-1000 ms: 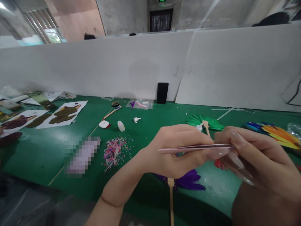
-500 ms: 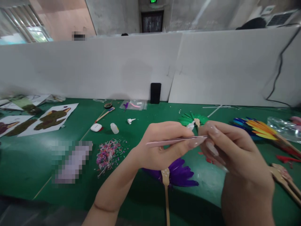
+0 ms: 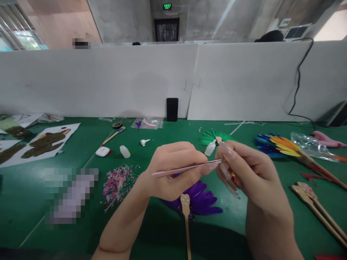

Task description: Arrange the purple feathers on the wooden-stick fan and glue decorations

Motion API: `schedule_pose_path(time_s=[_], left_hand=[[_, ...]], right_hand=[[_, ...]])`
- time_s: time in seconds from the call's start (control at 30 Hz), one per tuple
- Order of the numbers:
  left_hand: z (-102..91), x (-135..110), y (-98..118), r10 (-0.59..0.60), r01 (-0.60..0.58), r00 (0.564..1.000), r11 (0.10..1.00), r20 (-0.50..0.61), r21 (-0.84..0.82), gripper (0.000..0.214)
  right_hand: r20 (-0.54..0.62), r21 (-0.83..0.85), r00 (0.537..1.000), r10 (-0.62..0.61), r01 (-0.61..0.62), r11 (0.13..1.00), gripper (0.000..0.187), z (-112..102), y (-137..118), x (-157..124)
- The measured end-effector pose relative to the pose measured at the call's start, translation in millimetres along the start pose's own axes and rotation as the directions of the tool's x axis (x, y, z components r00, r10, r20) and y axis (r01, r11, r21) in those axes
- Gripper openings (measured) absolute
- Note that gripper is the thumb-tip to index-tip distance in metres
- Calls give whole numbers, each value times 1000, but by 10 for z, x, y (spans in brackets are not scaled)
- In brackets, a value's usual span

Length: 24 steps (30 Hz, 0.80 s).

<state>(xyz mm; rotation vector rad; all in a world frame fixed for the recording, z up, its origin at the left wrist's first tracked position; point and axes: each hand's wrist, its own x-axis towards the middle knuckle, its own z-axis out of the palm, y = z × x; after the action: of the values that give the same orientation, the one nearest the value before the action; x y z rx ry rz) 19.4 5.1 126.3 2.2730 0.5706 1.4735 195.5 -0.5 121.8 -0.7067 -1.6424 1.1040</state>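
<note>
My left hand (image 3: 173,169) is closed around pink tweezers (image 3: 179,168), which lie across it with the tips pointing right. My right hand (image 3: 244,169) is closed in a pinch at the tweezer tips, with a small red and yellow bit showing between its fingers. Both hands hover above a purple feather fan (image 3: 200,198) on a wooden stick (image 3: 187,224) lying on the green table (image 3: 54,155). A green feather fan (image 3: 210,137) and a small white bottle (image 3: 210,148) lie just behind my hands.
A pile of coloured scraps (image 3: 116,182) lies to the left, with a small bottle (image 3: 124,151) and a white case (image 3: 102,151). A multicoloured feather fan (image 3: 279,146) and wooden sticks (image 3: 317,209) lie right. White partition boards (image 3: 108,83) and a black phone (image 3: 172,109) stand behind.
The view has swung right and down, so everything sits further left in the picture. My hands stay together on the tweezers. The purple fan's stick head now shows below my left hand.
</note>
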Motion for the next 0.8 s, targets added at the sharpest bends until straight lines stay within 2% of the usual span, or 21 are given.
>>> schedule_pose_path(time_s=[0.2,0.47,0.63,0.8], left_hand=[[-11,1,6,-23,23,1000,1000,17,-20,13],[-30,-9,73,-45,48,997,998,65,-37,16],[-25,-29,111,-58,59,998,998,37,-17,15],[-3,-33,85,52,-49,998,995,-37,91,10]], right_hand=[[-14,-66,999,-45,44,997,36,10,8,-1],[12,-242,982,-189,186,952,32,12,-1,-7],[3,-197,985,-175,172,965,30,-6,-4,-12],[-48,-127,990,-135,128,984,31,0,-2,-26]])
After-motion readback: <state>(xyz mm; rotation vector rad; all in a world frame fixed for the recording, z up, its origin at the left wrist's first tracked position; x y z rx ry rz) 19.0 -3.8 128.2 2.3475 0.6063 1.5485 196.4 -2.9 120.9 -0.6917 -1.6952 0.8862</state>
